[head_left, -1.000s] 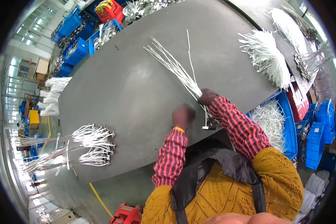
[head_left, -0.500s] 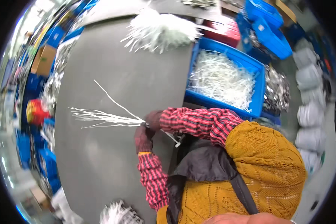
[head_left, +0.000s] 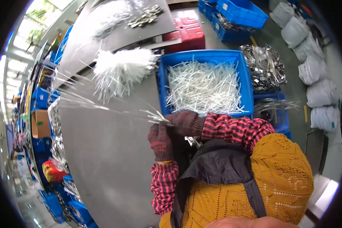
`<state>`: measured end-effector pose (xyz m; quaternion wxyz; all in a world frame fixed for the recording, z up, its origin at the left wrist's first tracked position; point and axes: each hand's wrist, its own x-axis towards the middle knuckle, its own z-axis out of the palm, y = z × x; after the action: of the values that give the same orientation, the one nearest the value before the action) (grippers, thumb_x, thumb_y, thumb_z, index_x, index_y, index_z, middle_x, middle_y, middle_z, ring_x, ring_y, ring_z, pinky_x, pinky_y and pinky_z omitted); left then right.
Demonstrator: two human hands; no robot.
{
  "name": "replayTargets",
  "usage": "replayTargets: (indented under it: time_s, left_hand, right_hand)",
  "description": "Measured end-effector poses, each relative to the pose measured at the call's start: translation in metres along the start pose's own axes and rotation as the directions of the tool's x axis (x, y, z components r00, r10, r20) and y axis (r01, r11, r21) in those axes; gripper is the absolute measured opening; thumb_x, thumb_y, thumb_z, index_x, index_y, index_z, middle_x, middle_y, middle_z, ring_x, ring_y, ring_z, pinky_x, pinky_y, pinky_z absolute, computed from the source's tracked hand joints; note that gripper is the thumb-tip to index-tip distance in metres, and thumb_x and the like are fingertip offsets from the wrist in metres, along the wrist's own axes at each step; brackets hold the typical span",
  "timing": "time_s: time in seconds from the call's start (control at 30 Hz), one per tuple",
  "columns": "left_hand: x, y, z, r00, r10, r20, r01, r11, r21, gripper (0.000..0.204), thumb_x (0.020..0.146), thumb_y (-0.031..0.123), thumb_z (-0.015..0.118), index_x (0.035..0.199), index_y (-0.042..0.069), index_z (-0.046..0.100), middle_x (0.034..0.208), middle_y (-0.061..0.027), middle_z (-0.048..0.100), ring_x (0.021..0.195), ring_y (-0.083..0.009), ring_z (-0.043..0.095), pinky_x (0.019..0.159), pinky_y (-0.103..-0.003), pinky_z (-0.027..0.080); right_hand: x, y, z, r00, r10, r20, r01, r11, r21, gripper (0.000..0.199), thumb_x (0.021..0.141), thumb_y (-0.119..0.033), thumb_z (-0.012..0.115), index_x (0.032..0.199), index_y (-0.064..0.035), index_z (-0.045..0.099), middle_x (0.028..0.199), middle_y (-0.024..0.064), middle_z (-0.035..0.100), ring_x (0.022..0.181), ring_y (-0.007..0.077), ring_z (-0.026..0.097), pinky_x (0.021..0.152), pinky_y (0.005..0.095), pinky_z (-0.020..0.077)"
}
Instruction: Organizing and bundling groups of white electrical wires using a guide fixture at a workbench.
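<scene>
Along the right side, a row of white sacks (head_left: pixel 312 69) is running from near to far, while a heap of metallic pieces (head_left: pixel 264 68) is lying nearer the middle. Blue crates (head_left: pixel 250 18) are standing at the far right, a red box (head_left: pixel 193 32) just left of them. On the left, a brown carton (head_left: pixel 39 123) is sitting beyond a red-and-yellow item (head_left: pixel 54 171).

Place: you are in a factory workshop.
Table (head_left: pixel 110 163): grey, before you, bearing heaped white strands (head_left: pixel 119 72).
Crates (head_left: pixel 247 85): blue, one by your right arm, filled with white strips (head_left: pixel 205 87).
Sacks (head_left: pixel 321 93): white, in a row on your right.
</scene>
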<state>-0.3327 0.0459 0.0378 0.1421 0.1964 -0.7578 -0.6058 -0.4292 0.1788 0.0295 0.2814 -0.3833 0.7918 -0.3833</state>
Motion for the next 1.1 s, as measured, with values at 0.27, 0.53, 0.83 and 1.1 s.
replayTargets:
  time_s: [0.27,0.53,0.83,1.1]
  left_hand:
    - [0.061,0.074,0.164,0.953,0.182,0.243,-0.238,0.944,0.226,0.014,0.091,0.013,0.060,0.098,0.001,0.065,0.095,-0.0193,0.064,0.091,-0.0373,0.062,0.078,-0.044,0.048]
    - [0.101,0.057,0.230,0.846,0.220,0.485,-0.488,0.686,0.540,0.043,0.085,0.023,0.073,0.124,0.007,0.063,0.124,-0.0214,0.058,0.113,-0.0374,0.058,0.095,-0.043,0.049]
    - [0.157,-0.093,0.143,0.978,-0.122,0.171,-0.023,0.748,0.664,0.039,0.088,0.026,0.062,0.116,-0.002,0.062,0.105,-0.0254,0.066,0.101,-0.0374,0.063,0.088,-0.044,0.048]
    - [0.208,-0.286,0.085,0.920,-0.140,0.365,-0.388,-0.211,0.897,0.045,0.097,0.021,0.051,0.137,0.001,0.052,0.139,-0.0200,0.051,0.111,-0.0402,0.059,0.102,-0.044,0.045]
  right_hand:
    - [-0.059,0.097,-0.091,0.885,0.146,-0.443,0.261,0.632,0.729,0.033,0.098,-0.012,0.057,0.131,-0.0070,0.059,0.119,0.0109,0.066,0.108,0.0211,0.063,0.093,0.0349,0.0516]
    - [-0.069,0.192,-0.104,0.632,0.308,-0.711,-0.077,0.938,0.338,0.041,0.090,-0.019,0.061,0.127,-0.0028,0.054,0.106,0.0241,0.065,0.101,0.0427,0.064,0.085,0.0471,0.0520]
    - [-0.032,0.332,-0.073,0.519,0.797,-0.310,-0.709,0.603,0.366,0.071,0.085,-0.035,0.066,0.142,0.0000,0.042,0.135,0.0281,0.055,0.125,0.0407,0.053,0.106,0.0438,0.0427]
    - [-0.094,0.270,-0.116,0.394,0.424,-0.816,-0.737,0.675,-0.005,0.074,0.085,-0.043,0.071,0.143,-0.0052,0.045,0.146,0.0189,0.047,0.132,0.0349,0.046,0.110,0.0443,0.0360]
